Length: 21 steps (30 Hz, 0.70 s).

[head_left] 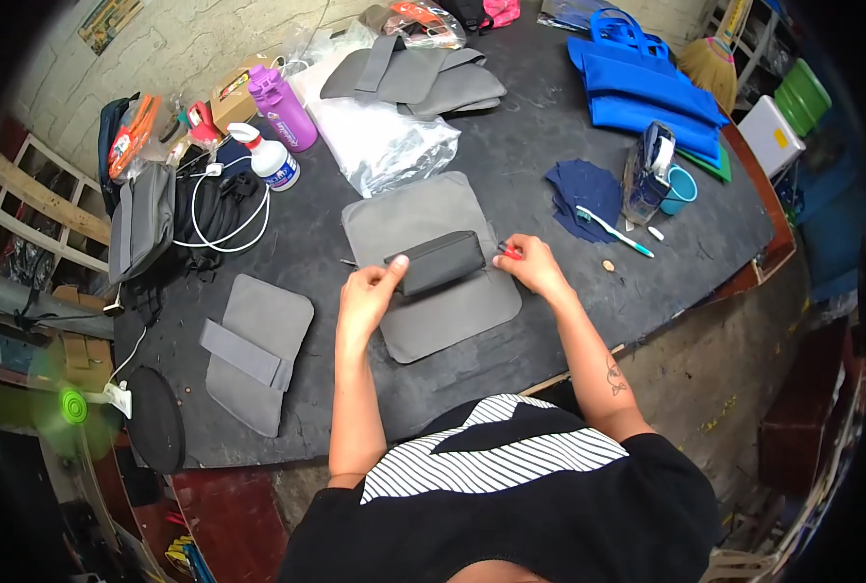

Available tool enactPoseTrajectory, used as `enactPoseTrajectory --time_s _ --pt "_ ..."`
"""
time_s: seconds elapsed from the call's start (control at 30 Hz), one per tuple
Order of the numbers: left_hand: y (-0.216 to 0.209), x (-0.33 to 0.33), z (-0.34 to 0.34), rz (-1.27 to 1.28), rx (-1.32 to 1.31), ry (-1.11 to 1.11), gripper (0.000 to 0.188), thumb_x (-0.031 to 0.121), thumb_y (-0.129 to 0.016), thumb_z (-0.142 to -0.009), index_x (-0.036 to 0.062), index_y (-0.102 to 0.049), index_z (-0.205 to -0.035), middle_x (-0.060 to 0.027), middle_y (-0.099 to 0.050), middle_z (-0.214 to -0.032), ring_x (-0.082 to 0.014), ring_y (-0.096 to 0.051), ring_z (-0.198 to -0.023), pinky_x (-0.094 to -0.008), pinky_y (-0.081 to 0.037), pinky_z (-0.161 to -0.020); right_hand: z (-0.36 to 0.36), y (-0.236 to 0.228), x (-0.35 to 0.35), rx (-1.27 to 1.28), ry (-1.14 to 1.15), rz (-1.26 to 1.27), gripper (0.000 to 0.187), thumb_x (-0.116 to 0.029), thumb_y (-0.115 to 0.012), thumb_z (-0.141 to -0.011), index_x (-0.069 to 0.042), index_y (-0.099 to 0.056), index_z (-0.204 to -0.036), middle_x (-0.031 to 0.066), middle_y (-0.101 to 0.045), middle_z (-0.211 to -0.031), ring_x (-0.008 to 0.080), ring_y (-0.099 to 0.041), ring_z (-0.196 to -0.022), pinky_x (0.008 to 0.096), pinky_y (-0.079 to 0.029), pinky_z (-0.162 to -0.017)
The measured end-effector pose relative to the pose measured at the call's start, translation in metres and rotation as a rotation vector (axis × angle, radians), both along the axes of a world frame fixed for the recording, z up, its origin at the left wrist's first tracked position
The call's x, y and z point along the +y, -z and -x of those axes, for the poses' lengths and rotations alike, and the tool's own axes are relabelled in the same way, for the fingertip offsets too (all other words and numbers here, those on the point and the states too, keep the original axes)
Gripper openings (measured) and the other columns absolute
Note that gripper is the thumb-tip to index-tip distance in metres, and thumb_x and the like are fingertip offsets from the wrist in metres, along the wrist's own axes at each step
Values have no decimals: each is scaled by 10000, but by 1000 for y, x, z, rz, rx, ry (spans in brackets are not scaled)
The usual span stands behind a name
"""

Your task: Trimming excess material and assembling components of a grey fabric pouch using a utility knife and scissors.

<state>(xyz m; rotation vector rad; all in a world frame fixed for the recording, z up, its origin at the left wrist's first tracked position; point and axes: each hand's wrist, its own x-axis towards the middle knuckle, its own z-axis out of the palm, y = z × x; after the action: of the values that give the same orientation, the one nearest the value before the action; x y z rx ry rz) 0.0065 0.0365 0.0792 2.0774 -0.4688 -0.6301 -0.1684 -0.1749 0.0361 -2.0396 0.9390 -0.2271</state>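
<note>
A purple plastic water bottle (282,107) stands beside a white spray bottle (268,155). Folded blue fabric tote bags (646,83) lie far right, near a teal cup (680,189).

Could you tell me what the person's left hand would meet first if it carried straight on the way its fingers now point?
The left hand already touches the dark grey pouch lying on the grey fabric panel. Going on up and rightward, it would push into that pouch first, as far as depth shows.
</note>
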Motion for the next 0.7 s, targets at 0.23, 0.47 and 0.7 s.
enactPoseTrajectory --time_s 0.23,0.47,0.7 --pt "8 -4 -13 378 267 255 255 159 -703 -832 -14 -673 -1016 -31 -660 -896 -101 -587 -848 -243 -451 -793 2 14 10 -247 -74 -17 321 -206 -717 -744 10 -612 -957 160 -659 -821 317 -653 -800 398 -490 -718" --pt "35 -5 -17 448 99 276 324 102 -698 -816 -13 -624 -1109 -65 -673 -981 -124 -608 -918 -281 -472 -854 21 30 -11 -10 202 613 411 -141 -709 -745 -44 -574 -1122 138 -584 -1045 328 -570 -967 424 -426 -867" --pt "59 9 -30 793 589 302 355 6 -649 -810 18 -582 -1158 -92 -635 -1161 -193 -585 -1100 -334 -411 -1003 15 9 7 -412 101 132 434 -321 -683 -855 -55 -571 -1179 91 -593 -1045 204 -538 -963 341 -418 -848"
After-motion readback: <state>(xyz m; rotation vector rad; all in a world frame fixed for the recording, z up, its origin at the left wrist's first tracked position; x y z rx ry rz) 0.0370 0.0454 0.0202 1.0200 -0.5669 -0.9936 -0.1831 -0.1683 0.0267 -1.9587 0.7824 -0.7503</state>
